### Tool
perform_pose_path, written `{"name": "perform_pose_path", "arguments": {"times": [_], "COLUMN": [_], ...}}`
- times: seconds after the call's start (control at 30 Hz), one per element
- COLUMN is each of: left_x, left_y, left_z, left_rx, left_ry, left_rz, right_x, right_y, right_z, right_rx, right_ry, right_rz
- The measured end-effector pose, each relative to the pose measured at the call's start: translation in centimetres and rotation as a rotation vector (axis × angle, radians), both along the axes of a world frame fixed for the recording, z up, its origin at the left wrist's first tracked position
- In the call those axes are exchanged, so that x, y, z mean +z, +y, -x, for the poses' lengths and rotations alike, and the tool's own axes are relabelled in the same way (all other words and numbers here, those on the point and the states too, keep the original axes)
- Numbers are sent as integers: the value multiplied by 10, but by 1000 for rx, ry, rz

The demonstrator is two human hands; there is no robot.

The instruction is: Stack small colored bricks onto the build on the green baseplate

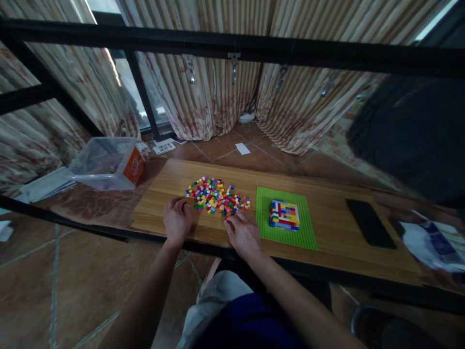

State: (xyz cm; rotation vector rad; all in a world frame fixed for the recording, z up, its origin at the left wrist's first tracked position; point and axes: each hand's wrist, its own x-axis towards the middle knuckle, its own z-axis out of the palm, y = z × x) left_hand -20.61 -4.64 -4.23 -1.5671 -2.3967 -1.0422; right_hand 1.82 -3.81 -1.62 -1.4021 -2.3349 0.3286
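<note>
No readable text (orange label (133, 166) too blurred).

Beyond the bare right hand (244, 233) lie small multicoloured plastic bricks (214, 196); to its right, a flat green studded baseplate (263, 213).

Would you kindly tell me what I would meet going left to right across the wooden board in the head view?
Left hand, loose coloured bricks, green baseplate with a brick block on it, flat black slab.
</note>
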Motion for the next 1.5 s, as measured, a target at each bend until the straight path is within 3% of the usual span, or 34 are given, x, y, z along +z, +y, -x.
{"name": "perform_pose_path", "arguments": {"times": [0.13,0.37,0.5,0.6,0.87,1.1,1.27,1.5], "left_x": [0,2,5,6,4,4,6,7], "left_y": [0,3,3,2,4,5,6,4], "left_z": [1,4,5,5,6,7,7,6], "left_rx": [-9,-13,-34,-37,-28,-25,-31,-36], "left_ry": [-7,-18,-7,7,36,50,44,51], "left_rz": [-2,-24,-25,-14,-5,8,5,6], "right_x": [5,3,0,3,7,-14,-18,-25], "right_y": [-1,2,0,-7,-27,-1,14,11], "right_z": [13,20,13,-3,-92,-151,-147,-144], "right_rx": [-61,55,87,74,-297,-739,-741,-733], "right_ry": [-114,-169,-35,185,765,1069,1157,1127], "right_rz": [13,5,19,79,200,142,97,78]}}
